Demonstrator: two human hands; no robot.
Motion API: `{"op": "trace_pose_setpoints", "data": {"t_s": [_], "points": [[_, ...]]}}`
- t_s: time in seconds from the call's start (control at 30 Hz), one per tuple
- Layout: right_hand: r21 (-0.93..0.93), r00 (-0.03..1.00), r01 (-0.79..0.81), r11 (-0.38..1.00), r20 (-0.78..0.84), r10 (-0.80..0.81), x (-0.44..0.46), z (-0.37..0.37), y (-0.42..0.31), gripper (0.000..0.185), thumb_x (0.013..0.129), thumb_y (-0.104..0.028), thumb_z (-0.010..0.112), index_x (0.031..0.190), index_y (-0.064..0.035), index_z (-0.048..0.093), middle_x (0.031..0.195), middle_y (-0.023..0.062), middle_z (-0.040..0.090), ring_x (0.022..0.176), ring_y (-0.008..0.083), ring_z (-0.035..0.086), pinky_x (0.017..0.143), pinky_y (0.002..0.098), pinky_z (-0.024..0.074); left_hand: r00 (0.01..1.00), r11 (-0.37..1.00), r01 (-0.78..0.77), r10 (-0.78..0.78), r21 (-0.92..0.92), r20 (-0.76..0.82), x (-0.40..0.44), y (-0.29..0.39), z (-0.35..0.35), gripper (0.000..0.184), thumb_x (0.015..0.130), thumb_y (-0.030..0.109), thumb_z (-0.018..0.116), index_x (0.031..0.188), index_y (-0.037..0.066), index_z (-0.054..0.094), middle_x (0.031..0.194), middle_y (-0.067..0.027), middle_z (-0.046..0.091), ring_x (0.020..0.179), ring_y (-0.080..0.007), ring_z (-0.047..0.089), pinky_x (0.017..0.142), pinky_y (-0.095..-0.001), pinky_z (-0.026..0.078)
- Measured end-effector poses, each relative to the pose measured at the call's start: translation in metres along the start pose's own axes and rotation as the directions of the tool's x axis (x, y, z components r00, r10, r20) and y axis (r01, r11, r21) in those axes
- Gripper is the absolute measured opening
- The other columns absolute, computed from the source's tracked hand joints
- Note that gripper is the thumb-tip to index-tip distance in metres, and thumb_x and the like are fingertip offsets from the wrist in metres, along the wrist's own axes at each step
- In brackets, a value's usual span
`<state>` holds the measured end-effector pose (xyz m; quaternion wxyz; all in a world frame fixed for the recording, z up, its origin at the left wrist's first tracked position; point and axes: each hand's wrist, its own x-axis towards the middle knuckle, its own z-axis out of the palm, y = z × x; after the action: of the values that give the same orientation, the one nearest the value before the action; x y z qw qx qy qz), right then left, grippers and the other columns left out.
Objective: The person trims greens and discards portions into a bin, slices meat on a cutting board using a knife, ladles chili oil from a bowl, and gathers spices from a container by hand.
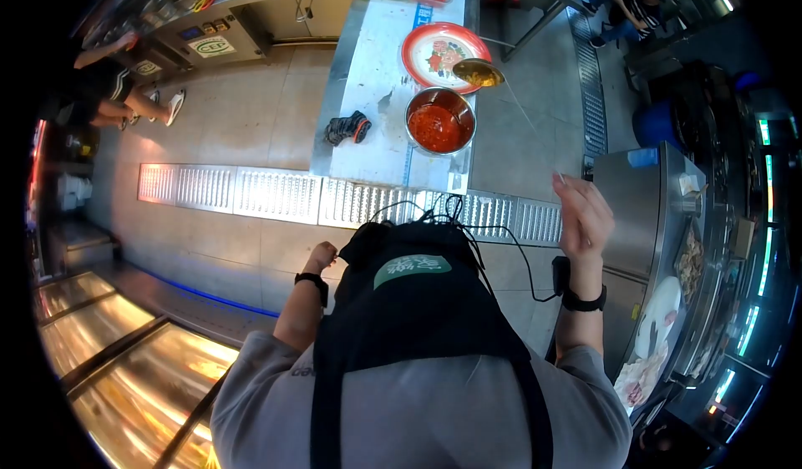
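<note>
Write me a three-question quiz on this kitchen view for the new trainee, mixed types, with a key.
1. Multiple choice: what colour is the mixture in the metal pot?
A) green
B) red
C) white

2. True or false: the dark crumpled item lies on the table, to the left of the pot.

3. Fill in the blank: the handle of the ladle slants toward the camera wearer's ____ hand.

Key
1: B, red.
2: True.
3: right; the handle runs toward the right hand, though whether the fingers hold it is unclear.
</note>
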<state>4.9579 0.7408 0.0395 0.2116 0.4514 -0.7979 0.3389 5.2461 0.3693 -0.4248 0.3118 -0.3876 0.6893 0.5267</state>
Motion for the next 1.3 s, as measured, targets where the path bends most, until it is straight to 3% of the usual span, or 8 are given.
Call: {"op": "trace_pose_setpoints", "data": {"t_s": [0.33, 0.63, 0.7, 0.77, 1.1, 1.17, 1.3], "points": [[-0.022, 0.999, 0.031, 0.999, -0.024, -0.031, 0.005, -0.004, -0.003, 0.021, 0.068, 0.009, 0.056, 0.088, 0.0046, 0.062, 0.081, 0.0199, 0.063, 0.072, 0.0298, 0.063, 0.064, 0.0303, 0.0496, 1.0, 0.998, -0.006, 0.006, -0.065, -0.002, -0.001, 0.001, 0.0, 0.013, 0.083, 0.013, 0.046, 0.082, 0.005, 0.055, 0.065, -0.0064, 0.059, 0.052, -0.0164, 0.057, 0.046, -0.0296, 0.046], [-0.019, 0.999, 0.029, 0.999, -0.039, -0.03, 0.007, -0.003, -0.005, 0.017, 0.071, 0.008, 0.056, 0.088, 0.0054, 0.061, 0.08, 0.0206, 0.062, 0.07, 0.0303, 0.062, 0.064, 0.0306, 0.0494, 0.997, 0.999, 0.035, -0.037, 0.028, 0.061, 0.005, -0.003, -0.001, 0.014, 0.086, 0.009, 0.048, 0.08, 0.001, 0.057, 0.067, -0.0088, 0.061, 0.053, -0.0157, 0.058, 0.044, -0.0268, 0.046], [-0.028, 0.998, 0.038, 0.999, -0.039, -0.039, 0.007, -0.005, -0.005, 0.017, 0.072, 0.008, 0.056, 0.088, 0.0056, 0.061, 0.079, 0.0207, 0.062, 0.07, 0.0303, 0.062, 0.063, 0.0305, 0.0493, 0.998, 0.997, 0.062, -0.061, -0.055, 0.002, -0.003, 0.002, 0.0, 0.011, 0.084, 0.009, 0.05, 0.08, 0.002, 0.057, 0.066, -0.0082, 0.06, 0.05, -0.0157, 0.057, 0.044, -0.027, 0.046], [-0.018, 0.999, 0.035, 0.999, -0.025, -0.035, 0.005, -0.007, -0.007, 0.018, 0.076, 0.009, 0.053, 0.092, 0.0038, 0.061, 0.083, 0.0194, 0.064, 0.074, 0.0289, 0.063, 0.065, 0.0312, 0.0487, 0.999, 0.998, 0.046, -0.046, -0.046, 0.0, -0.005, 0.002, -0.001, 0.011, 0.084, 0.012, 0.048, 0.081, 0.004, 0.055, 0.066, -0.0072, 0.059, 0.052, -0.0162, 0.057, 0.045, -0.0284, 0.045], [-0.039, 0.998, 0.011, 0.999, -0.056, -0.013, 0.004, -0.008, -0.005, 0.019, 0.076, 0.011, 0.052, 0.092, 0.0045, 0.061, 0.085, 0.0199, 0.065, 0.075, 0.0286, 0.064, 0.068, 0.0311, 0.0493, 0.999, 0.997, 0.037, -0.036, -0.063, 0.02, -0.001, -0.001, 0.001, 0.013, 0.083, 0.015, 0.046, 0.081, 0.004, 0.054, 0.066, -0.0064, 0.058, 0.054, -0.0165, 0.058, 0.045, -0.0301, 0.045], [-0.039, 0.993, 0.011, 0.999, -0.115, -0.015, 0.007, -0.008, -0.007, 0.01, 0.076, 0.003, 0.06, 0.085, 0.0053, 0.062, 0.076, 0.0196, 0.062, 0.07, 0.0295, 0.063, 0.064, 0.031, 0.0498, 0.999, 0.998, 0.03, -0.029, -0.054, 0.028, -0.005, 0.003, 0.0, 0.013, 0.083, 0.014, 0.046, 0.081, 0.004, 0.054, 0.066, -0.0066, 0.058, 0.054, -0.0166, 0.058, 0.045, -0.03, 0.045], [-0.038, 0.991, 0.011, 0.999, -0.131, -0.016, 0.009, -0.01, -0.01, 0.009, 0.077, 0.002, 0.06, 0.085, 0.0052, 0.062, 0.076, 0.0196, 0.062, 0.07, 0.0296, 0.063, 0.064, 0.0312, 0.05, 0.998, 1.0, 0.007, -0.007, 0.0, 0.069, 0.002, -0.002, 0.0, 0.014, 0.082, 0.013, 0.046, 0.079, 0.003, 0.054, 0.066, -0.0073, 0.058, 0.054, -0.0166, 0.058, 0.046, -0.0297, 0.046]]}}
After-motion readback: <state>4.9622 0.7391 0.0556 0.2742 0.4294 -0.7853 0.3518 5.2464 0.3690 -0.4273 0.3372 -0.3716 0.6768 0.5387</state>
